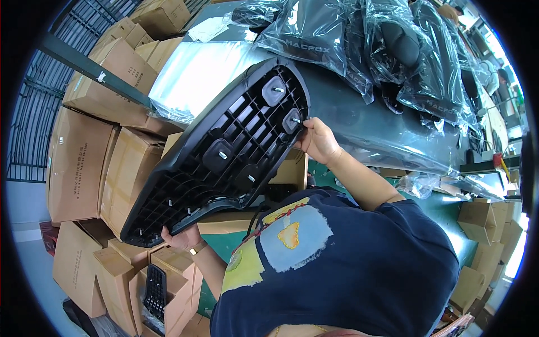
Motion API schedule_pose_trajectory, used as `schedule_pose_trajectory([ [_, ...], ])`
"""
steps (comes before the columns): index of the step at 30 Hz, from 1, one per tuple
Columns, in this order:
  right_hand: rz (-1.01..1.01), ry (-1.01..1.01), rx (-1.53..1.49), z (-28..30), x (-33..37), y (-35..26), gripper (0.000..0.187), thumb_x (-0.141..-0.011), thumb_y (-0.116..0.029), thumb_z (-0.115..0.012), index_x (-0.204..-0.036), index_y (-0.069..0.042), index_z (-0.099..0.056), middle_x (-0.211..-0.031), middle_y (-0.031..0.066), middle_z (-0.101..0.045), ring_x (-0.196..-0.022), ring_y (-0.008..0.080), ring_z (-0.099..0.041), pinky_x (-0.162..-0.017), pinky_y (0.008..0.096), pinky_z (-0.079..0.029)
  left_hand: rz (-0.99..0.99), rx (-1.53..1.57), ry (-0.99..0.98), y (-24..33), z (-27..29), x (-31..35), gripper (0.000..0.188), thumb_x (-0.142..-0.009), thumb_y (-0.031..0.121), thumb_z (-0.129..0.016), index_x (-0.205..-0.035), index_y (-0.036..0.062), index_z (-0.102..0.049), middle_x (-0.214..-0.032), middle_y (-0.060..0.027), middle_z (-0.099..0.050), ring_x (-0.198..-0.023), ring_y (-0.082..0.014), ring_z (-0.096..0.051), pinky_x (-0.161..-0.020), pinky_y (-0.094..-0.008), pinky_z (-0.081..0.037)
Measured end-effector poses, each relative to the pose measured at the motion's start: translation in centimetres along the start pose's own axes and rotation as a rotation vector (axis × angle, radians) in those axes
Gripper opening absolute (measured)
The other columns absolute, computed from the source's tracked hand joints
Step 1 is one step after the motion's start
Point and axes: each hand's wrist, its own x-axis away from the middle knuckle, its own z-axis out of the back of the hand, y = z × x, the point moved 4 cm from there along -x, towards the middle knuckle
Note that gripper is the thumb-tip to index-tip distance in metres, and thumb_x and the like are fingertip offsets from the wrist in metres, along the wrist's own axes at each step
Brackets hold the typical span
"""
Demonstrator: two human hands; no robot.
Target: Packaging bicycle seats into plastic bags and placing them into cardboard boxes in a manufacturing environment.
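A long black bike seat [224, 151] is tilted up in front of me, its ribbed plastic underside toward me. Metal studs stick out of it, some from square pads. My left hand [182, 237] grips the lower left end, its fingers partly hidden behind the edge. At the upper right edge, near one padded stud, my right hand [319, 140] pinches the rim between thumb and fingers. The seat's top side is hidden from me.
Seats in clear plastic bags [309, 39] lie along the far side of the dark worktable [359, 123]. Clear plastic sheeting [199, 70] covers its left end. Cardboard boxes [84, 163] stack up at the left; an open box [168, 300] below holds another ribbed black part [154, 289].
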Motion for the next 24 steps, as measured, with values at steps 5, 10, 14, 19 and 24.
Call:
schedule_pose_trajectory([
  [5,0.086,0.074,0.172,-0.2,0.2,0.2,0.030,-0.086,-0.015,-0.037,-0.110,0.000,-0.047,-0.104,0.0129,-0.057,-0.092,0.0225,-0.057,-0.084,0.0382,-0.047,0.009,0.002,0.009,0.0,0.4,0.3,0.057,-0.075,0.031,-0.054,-0.128,0.0107,-0.048,-0.130,-0.0119,-0.049,-0.119,-0.0314,-0.045,-0.099,-0.0556,-0.030],
  [10,-0.009,0.056,0.068,0.8,0.2,0.3,0.031,-0.085,-0.013,-0.035,-0.110,0.001,-0.047,-0.104,0.0141,-0.057,-0.094,0.0237,-0.057,-0.085,0.0393,-0.047,0.040,0.021,0.001,-0.2,0.7,0.4,0.056,-0.075,0.031,-0.054,-0.127,0.0102,-0.049,-0.128,-0.0114,-0.051,-0.119,-0.0308,-0.045,-0.099,-0.0572,-0.029],
  [14,-0.020,-0.030,-0.024,0.0,0.8,0.0,0.031,-0.085,-0.012,-0.035,-0.109,0.001,-0.047,-0.104,0.0142,-0.057,-0.095,0.0244,-0.057,-0.087,0.0406,-0.047,0.071,0.002,-0.002,-0.5,0.9,0.6,0.054,-0.074,0.030,-0.054,-0.125,0.0089,-0.051,-0.126,-0.0109,-0.053,-0.117,-0.0302,-0.048,-0.098,-0.0568,-0.031],
  [19,0.025,0.027,0.067,0.4,0.7,0.0,0.028,-0.085,-0.010,-0.040,-0.109,0.002,-0.046,-0.104,0.0146,-0.056,-0.093,0.0243,-0.058,-0.087,0.0406,-0.048,0.083,0.001,0.003,-0.7,0.9,0.8,0.054,-0.073,0.029,-0.055,-0.124,0.0088,-0.052,-0.125,-0.0106,-0.054,-0.115,-0.0299,-0.049,-0.098,-0.0552,-0.033],
  [24,0.062,0.133,0.182,0.4,1.1,0.1,0.025,-0.085,-0.008,-0.043,-0.108,0.001,-0.045,-0.101,0.0131,-0.055,-0.091,0.0219,-0.059,-0.084,0.0383,-0.050,0.027,-0.038,0.102,-1.1,0.4,0.8,0.056,-0.072,0.033,-0.055,-0.123,0.0109,-0.053,-0.123,-0.0110,-0.055,-0.111,-0.0330,-0.052,-0.090,-0.0540,-0.040],
])
